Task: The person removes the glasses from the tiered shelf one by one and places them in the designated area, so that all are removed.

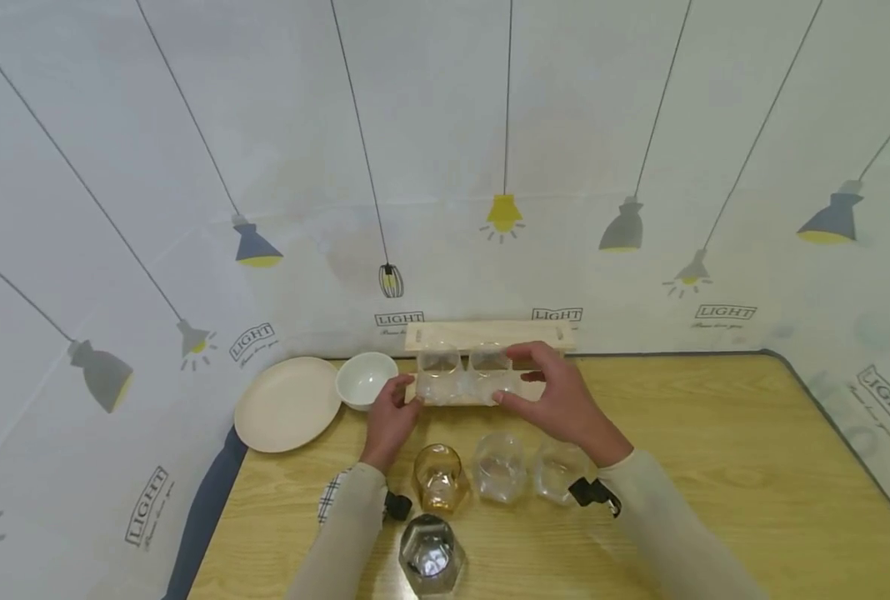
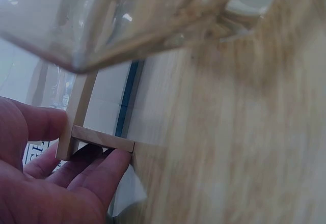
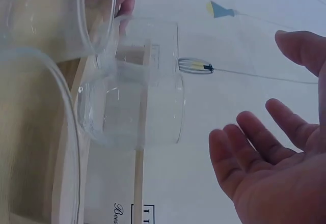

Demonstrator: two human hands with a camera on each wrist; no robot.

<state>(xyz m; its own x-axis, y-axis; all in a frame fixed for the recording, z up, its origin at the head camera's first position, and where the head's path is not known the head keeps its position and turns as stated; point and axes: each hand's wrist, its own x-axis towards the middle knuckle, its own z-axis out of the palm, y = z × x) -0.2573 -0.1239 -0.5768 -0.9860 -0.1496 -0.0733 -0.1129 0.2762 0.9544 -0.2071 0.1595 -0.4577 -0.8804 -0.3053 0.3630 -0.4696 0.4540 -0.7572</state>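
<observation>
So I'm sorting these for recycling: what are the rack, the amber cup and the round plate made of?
Rack: apparently pale unfinished wood, with visible grain and a matte surface. Amber cup: likely tinted glass, see-through and glossy. Round plate: matte cream, either ceramic or plastic; I can't tell which.

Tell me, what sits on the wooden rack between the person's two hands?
In the head view, two clear glasses stand side by side on the wooden rack, between the left hand and the right hand.
</observation>
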